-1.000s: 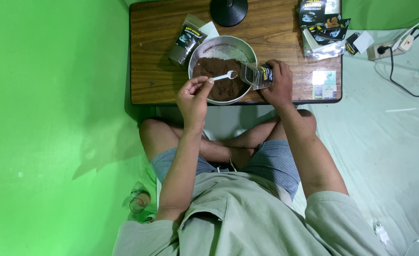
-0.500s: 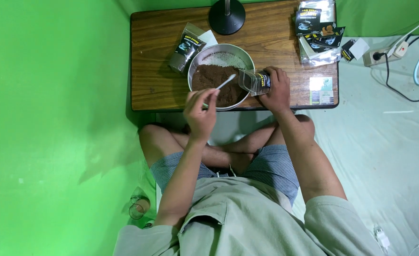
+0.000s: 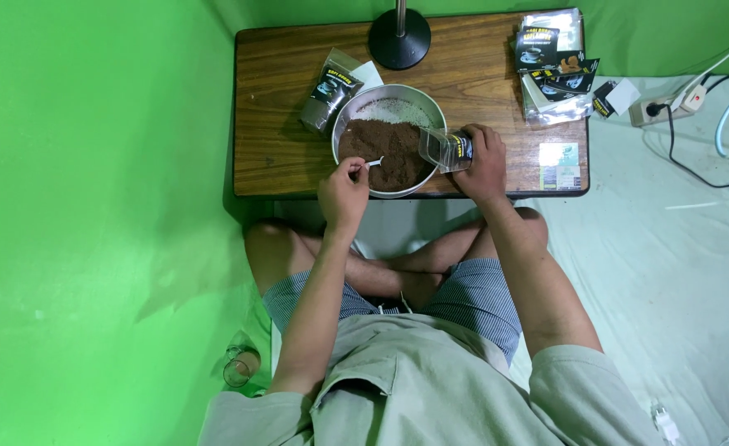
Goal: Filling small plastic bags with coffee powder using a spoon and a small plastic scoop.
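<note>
The white spoon (image 3: 373,163) showed only a short stub of handle past the left hand (image 3: 344,192); its bowl sat buried in the brown powder (image 3: 385,153). The right hand (image 3: 482,165) covered the back half of the clear pouch (image 3: 445,149), so its lower end could not be made out. The black stand (image 3: 399,37) lost its pole at the top edge. The glass (image 3: 239,367) on the floor was too small to tell its contents.

The left hand (image 3: 344,192) lowered the white spoon (image 3: 373,163) from beside the clear pouch (image 3: 445,149) down into the brown powder (image 3: 385,153) at the bowl's near side.
</note>
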